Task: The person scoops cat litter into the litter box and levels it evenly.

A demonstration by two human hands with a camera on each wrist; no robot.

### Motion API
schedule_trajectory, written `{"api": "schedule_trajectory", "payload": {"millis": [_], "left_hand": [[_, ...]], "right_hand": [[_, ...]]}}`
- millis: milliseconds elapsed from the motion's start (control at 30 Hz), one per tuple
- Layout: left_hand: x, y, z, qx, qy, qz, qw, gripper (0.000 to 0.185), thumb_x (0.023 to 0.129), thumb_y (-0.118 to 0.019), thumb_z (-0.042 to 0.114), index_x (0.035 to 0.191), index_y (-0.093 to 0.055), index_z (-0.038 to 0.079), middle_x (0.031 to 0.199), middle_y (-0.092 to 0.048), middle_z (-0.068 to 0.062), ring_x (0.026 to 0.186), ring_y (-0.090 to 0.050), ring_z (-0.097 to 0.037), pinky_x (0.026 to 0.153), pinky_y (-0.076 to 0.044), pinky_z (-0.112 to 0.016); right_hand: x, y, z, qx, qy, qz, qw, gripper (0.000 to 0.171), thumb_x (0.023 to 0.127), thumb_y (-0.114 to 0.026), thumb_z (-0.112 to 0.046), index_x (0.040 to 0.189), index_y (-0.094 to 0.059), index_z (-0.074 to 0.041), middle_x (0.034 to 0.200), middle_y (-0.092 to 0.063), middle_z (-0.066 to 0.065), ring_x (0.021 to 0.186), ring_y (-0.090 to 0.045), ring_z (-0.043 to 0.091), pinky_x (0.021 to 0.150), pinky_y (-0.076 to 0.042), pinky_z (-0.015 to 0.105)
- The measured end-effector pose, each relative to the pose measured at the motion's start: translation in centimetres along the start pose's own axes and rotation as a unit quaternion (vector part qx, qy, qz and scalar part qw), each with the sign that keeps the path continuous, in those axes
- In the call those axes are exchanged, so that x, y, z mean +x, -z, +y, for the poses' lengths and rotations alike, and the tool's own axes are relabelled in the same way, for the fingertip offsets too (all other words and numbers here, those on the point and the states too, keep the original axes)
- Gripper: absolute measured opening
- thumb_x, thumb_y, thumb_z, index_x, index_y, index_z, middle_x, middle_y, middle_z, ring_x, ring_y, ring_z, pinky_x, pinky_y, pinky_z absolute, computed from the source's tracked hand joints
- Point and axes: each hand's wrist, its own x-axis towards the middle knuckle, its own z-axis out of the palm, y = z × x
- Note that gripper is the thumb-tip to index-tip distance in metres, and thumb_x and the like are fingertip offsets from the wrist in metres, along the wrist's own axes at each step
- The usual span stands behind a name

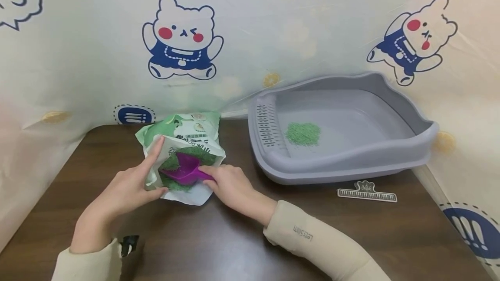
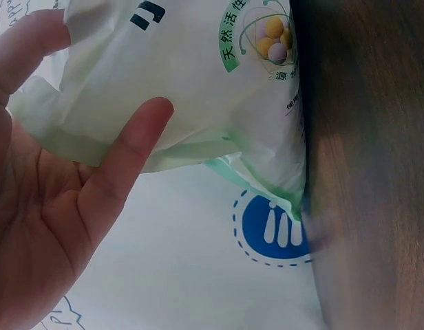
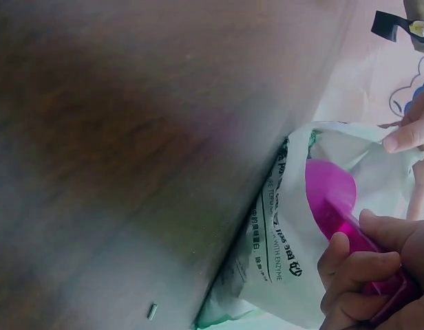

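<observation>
A green-and-white cat litter bag (image 1: 177, 130) lies on the table with its mouth open toward me, green pellets visible inside. My left hand (image 1: 126, 185) holds the bag's rim at the left side; in the left wrist view its fingers (image 2: 146, 130) lie against the white outside of the bag. My right hand (image 1: 230, 185) grips the handle of a purple scoop (image 1: 188, 169), whose bowl is inside the bag's mouth among the pellets. In the right wrist view the fingers curl round the scoop's handle (image 3: 367, 240).
To the right stands a grey litter box (image 1: 336, 164) with a small heap of green pellets (image 1: 303, 134) near its slotted left end. A piano-key clip (image 1: 367, 193) lies in front of it. Behind the dark wooden table (image 1: 218, 242) hangs a printed cloth (image 1: 258, 34).
</observation>
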Motion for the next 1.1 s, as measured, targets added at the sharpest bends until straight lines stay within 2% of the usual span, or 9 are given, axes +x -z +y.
{"api": "schedule_trajectory", "payload": {"millis": [333, 533, 833, 1100], "left_hand": [[-0.1, 0.1, 0.1, -0.011, 0.009, -0.009, 0.9999, 0.121, 0.081, -0.081, 0.034, 0.158, 0.012, 0.035, 0.14, -0.051, -0.034, 0.112, -0.061, -0.051, 0.085, -0.049, -0.066], [-0.1, 0.1, 0.2, -0.014, 0.01, -0.01, 0.9998, 0.12, 0.082, -0.08, 0.034, 0.158, 0.012, 0.037, 0.143, -0.047, -0.034, 0.113, -0.06, -0.052, 0.085, -0.048, -0.066], [-0.3, 0.1, 0.1, -0.011, 0.007, -0.003, 0.9999, 0.119, 0.082, -0.08, 0.032, 0.158, 0.011, 0.036, 0.142, -0.049, -0.034, 0.112, -0.06, -0.051, 0.085, -0.048, -0.065], [-0.4, 0.0, 0.0, -0.015, 0.004, 0.0, 0.9999, 0.118, 0.083, -0.08, 0.031, 0.158, 0.011, 0.036, 0.142, -0.048, -0.035, 0.113, -0.059, -0.053, 0.086, -0.047, -0.067]], "right_hand": [[-0.1, 0.0, 0.1, -0.003, 0.005, -0.013, 1.0, 0.037, 0.097, -0.064, -0.026, 0.134, -0.065, -0.024, 0.117, -0.074, -0.005, 0.096, -0.072, 0.014, 0.081, -0.055, 0.03], [-0.5, 0.1, 0.3, -0.003, -0.008, -0.015, 1.0, 0.038, 0.097, -0.065, -0.027, 0.134, -0.064, -0.025, 0.116, -0.074, -0.004, 0.094, -0.071, 0.015, 0.08, -0.055, 0.029], [-1.5, 0.3, 0.5, -0.036, -0.001, -0.012, 0.999, 0.037, 0.097, -0.065, -0.029, 0.134, -0.064, -0.028, 0.093, -0.075, 0.001, 0.081, -0.068, 0.016, 0.068, -0.052, 0.029], [-2.1, 0.7, 0.8, -0.049, 0.021, -0.005, 0.999, 0.037, 0.097, -0.064, -0.031, 0.134, -0.064, -0.028, 0.088, -0.073, 0.002, 0.076, -0.065, 0.015, 0.063, -0.05, 0.028]]}}
